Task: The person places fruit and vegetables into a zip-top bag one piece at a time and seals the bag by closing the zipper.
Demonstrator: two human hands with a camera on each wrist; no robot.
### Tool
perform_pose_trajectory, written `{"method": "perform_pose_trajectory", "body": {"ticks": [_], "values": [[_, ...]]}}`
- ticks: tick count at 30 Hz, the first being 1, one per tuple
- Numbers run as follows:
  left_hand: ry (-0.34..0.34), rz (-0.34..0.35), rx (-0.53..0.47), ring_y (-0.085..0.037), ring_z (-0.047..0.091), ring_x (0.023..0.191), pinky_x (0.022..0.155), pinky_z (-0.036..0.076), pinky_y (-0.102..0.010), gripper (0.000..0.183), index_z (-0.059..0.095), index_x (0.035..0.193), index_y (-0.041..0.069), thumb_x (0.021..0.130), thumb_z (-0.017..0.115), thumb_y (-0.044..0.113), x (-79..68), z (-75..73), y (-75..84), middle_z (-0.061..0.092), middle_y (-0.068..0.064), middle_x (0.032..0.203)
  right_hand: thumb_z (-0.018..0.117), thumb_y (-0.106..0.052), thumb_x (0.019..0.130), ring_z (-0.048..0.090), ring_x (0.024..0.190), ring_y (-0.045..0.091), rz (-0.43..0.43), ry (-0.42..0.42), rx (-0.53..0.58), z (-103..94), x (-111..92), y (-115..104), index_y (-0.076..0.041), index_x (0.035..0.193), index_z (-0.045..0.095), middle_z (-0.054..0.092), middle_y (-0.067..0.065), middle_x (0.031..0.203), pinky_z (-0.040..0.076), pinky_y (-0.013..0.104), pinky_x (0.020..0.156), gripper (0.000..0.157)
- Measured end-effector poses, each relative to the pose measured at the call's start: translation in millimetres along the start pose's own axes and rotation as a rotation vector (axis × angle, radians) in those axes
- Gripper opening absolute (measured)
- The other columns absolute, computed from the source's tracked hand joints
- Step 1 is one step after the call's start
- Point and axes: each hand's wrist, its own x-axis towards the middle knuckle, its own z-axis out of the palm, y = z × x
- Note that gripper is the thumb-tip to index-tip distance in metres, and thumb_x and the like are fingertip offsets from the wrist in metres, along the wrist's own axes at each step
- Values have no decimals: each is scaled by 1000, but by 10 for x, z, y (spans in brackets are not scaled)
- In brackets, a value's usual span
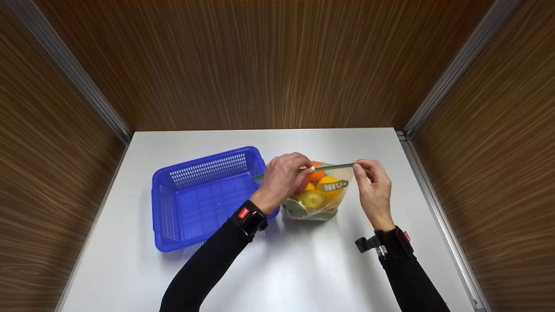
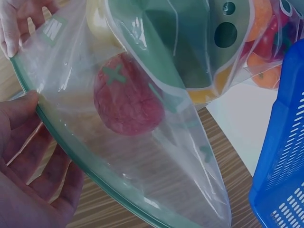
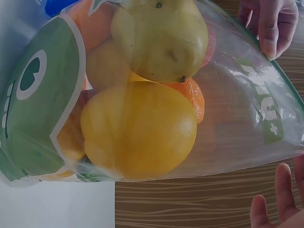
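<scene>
A clear zip bag [image 1: 343,196] with green print stands upright on the white table, filled with fruit. Through its plastic show an orange [image 1: 316,174], a yellow-green fruit [image 1: 311,199], a large yellow fruit [image 3: 140,130] and a reddish round fruit [image 2: 126,97]. Its green zip strip [image 1: 334,166] is stretched sideways along the top. My left hand [image 1: 282,177] pinches this strip near its middle between thumb and finger. At the strip's right end, my right hand [image 1: 375,186] pinches the corner. In the head view my left hand covers part of the strip and bag.
A blue plastic basket [image 1: 204,160] with slotted walls stands to the left, close beside the bag, and my left forearm passes over its near right corner. Under everything is a white table [image 1: 303,264], bounded by wood-grain panels [image 1: 269,65] at the back and sides.
</scene>
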Motion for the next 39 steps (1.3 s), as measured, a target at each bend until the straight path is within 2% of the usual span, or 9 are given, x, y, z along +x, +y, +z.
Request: {"method": "perform_pose_trajectory", "body": {"ticks": [6, 12, 22, 26, 33, 39], "values": [[2, 2, 9, -17, 71, 90, 78, 55, -35, 14, 78, 98, 15, 97, 74, 28, -30, 0, -24, 77, 4, 100, 62, 4, 100, 64, 97, 5, 18, -3, 1, -7, -3, 5, 12, 108, 66, 64, 21, 105, 51, 25, 97, 12], [1, 4, 25, -17, 71, 90, 77, 55, -35, 14, 78, 99, 15, 97, 75, 28, -28, 5, -34, 77, 4, 100, 62, 3, 101, 65, 97, 4, 43, 6, -5, -37, 0, 40, 13, 111, 65, 65, 21, 106, 51, 20, 89, 14], [-15, -22, 42, -18, 72, 95, 82, 56, -35, 15, 80, 104, 15, 96, 75, 28, -103, 68, -61, 78, 3, 105, 61, 6, 100, 62, 96, 8, 52, 35, 32, -105, -34, 93, 16, 109, 64, 65, 25, 105, 51, 20, 91, 14], [-7, -18, 54, -18, 72, 94, 83, 56, -36, 15, 80, 103, 15, 96, 76, 28, -115, 61, -92, 78, 3, 103, 61, 5, 100, 64, 91, 7, 62, 33, 40, -109, -29, 104, 15, 110, 64, 66, 25, 102, 52, 19, 87, 14], [21, -26, 85, -19, 73, 90, 81, 57, -38, 13, 81, 102, 15, 95, 77, 25, -158, 33, -163, 79, 1, 100, 60, 4, 101, 66, 84, 25, 76, 24, 51, -79, -14, 117, 14, 109, 64, 68, 28, 93, 54, 18, 81, 13], [40, -37, 72, -19, 74, 85, 75, 59, -34, 15, 83, 103, 16, 93, 78, 25, -182, 24, -203, 80, -1, 97, 60, 3, 102, 67, 84, 17, 71, 28, 45, -80, -8, 134, 13, 110, 64, 68, 26, 94, 54, 18, 82, 14]]}}
